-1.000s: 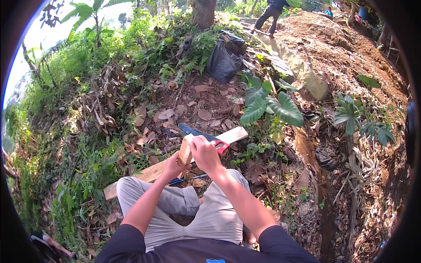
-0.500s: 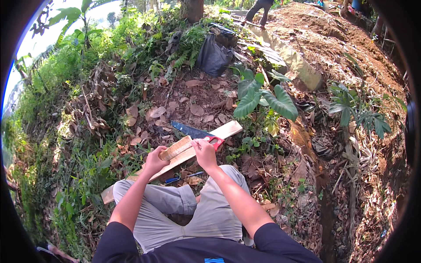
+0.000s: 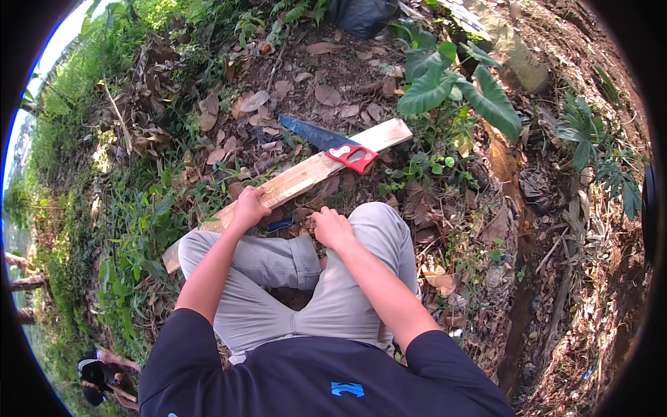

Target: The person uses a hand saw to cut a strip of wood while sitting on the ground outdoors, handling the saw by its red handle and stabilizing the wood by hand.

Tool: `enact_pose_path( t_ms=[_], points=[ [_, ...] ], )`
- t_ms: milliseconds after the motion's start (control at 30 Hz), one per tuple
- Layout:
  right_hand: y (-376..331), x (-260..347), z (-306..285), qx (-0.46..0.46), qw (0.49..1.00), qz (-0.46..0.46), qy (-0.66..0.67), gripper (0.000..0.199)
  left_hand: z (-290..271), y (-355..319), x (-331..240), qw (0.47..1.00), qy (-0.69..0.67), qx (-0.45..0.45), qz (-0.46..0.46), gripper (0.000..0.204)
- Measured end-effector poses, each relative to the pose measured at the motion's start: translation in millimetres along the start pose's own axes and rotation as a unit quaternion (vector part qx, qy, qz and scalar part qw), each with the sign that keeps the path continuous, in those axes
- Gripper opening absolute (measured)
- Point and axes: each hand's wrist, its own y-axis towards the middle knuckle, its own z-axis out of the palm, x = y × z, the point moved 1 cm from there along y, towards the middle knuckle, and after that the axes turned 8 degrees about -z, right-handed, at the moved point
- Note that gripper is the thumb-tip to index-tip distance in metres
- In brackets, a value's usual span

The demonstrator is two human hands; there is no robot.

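A long pale wooden plank (image 3: 372,141) lies slantwise in front of me, its near left end by my left knee. My left hand (image 3: 250,207) grips its lower part, fingers over the upper face and edge. Across the plank's far part rests a handsaw (image 3: 311,132) with a dark blade and a red and white handle (image 3: 353,157), touched by neither hand. My right hand (image 3: 333,228) is low above my lap by my right knee, fingers curled together; what they hold is hidden. Beside it, a small blue-handled tool (image 3: 280,225) lies on the ground.
Dry leaves (image 3: 328,95) and soil cover the slope ahead. A broad-leaved plant (image 3: 427,90) grows beyond the plank's right end, and a black plastic bag (image 3: 361,15) stands further up. Weeds (image 3: 132,278) crowd the left. Another person (image 3: 104,375) is at the lower left.
My right hand has dropped from beside the saw handle toward my lap. My left hand has come down onto the plank; the short wood block is no longer distinct. The view has tilted down.
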Motion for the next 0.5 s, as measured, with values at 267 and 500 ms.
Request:
enact_pose_path(
  t_ms=[267,500],
  points=[
    [12,3,-4,0.04,0.998,0.038,0.026,0.027,18,17,16,1.0,-0.025,0.015,0.005,0.06],
    [24,-2,-6,0.064,0.995,0.063,0.04,0.028,28,46,19,0.999,0.027,0.019,0.005,0.065]
  ],
)
